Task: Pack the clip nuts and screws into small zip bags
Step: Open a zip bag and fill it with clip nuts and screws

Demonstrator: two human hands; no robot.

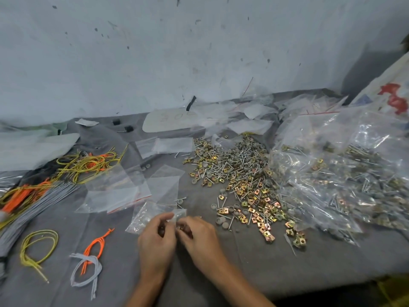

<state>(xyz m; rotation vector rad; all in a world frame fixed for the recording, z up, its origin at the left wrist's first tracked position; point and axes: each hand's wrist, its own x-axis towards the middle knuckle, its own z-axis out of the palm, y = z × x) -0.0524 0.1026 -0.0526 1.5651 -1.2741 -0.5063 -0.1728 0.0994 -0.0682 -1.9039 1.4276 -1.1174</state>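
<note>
My left hand [156, 242] and my right hand [199, 238] meet over the grey cloth near the front, both pinching the edge of a small clear zip bag [146, 214] that lies away from me. Something small and dark shows between my fingers; I cannot tell what it is. A loose pile of brass clip nuts, screws and grey washers [241, 178] spreads to the right of my hands. Several empty zip bags [119, 189] lie just behind the held one.
Large clear bags full of hardware [345, 173] fill the right side. Yellow, orange and grey cords [66, 171] lie at the left, with small cord bundles [86, 260] near the front. More empty bags [172, 145] and white sheets sit by the wall.
</note>
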